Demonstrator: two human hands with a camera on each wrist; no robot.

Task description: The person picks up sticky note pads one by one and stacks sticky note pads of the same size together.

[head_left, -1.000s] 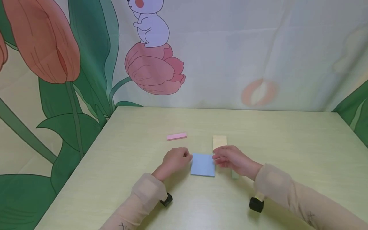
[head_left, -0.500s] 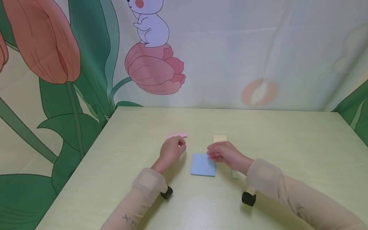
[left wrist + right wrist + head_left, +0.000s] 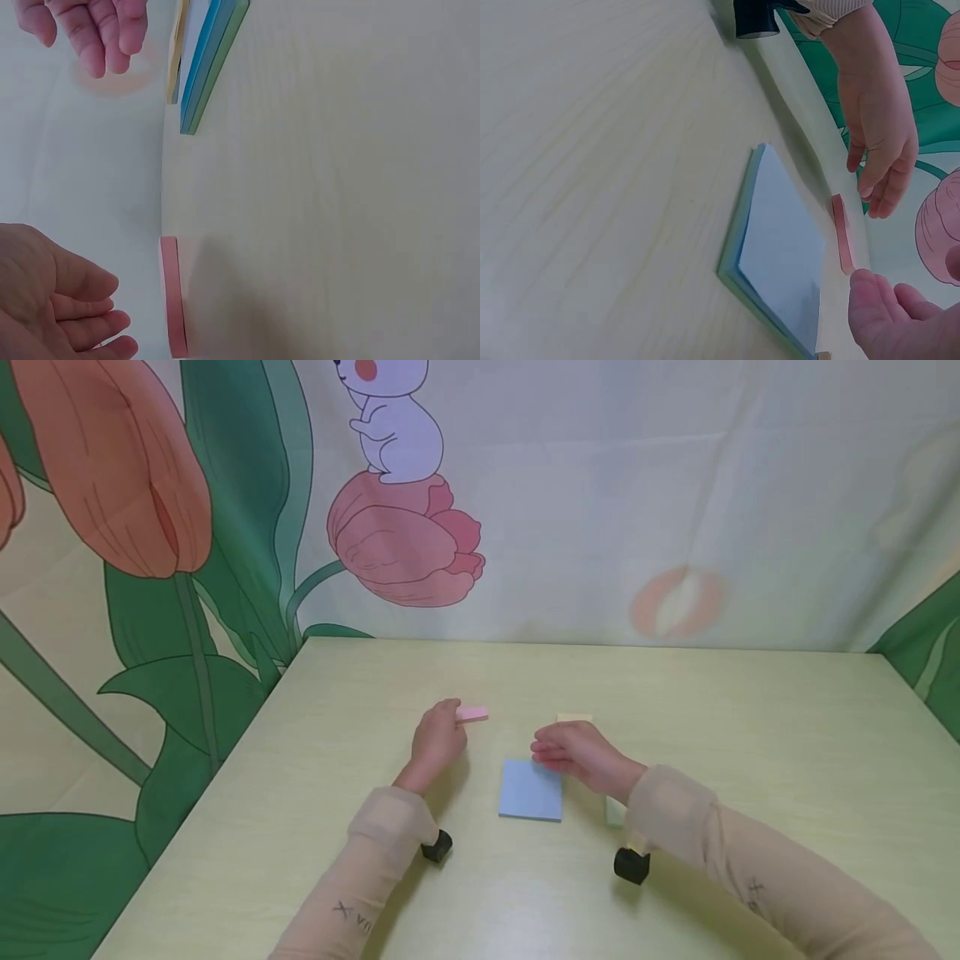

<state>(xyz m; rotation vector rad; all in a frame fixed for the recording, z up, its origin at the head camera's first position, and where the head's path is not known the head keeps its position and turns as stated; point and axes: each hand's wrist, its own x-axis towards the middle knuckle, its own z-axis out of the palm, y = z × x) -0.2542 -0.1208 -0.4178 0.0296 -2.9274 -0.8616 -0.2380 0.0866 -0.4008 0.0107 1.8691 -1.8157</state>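
My left hand [image 3: 440,735] reaches over a narrow pink sticky-note pad [image 3: 472,714], covering its left end in the head view. In the right wrist view, the left hand's loosely bent fingers hang near that pad [image 3: 842,234], apparently without gripping it. A square blue sticky-note pad [image 3: 529,793] lies in the middle of the table. Above its far right corner hovers my right hand [image 3: 585,756], fingers relaxed and holding nothing. A green layer [image 3: 731,274] shows along the blue pad's lower edge in the right wrist view.
Behind the right hand, a pale yellow pad [image 3: 574,717] is mostly covered. A small green pad [image 3: 615,812] shows beside the right sleeve. The light wooden table [image 3: 360,693] ends at a printed curtain [image 3: 562,527]. Black wrist cameras [image 3: 632,865] hang under both sleeves.
My left hand has left the blue pad's left side and moved away from me to the pink pad. The right hand has shifted left and slightly farther away. The pads stay put.
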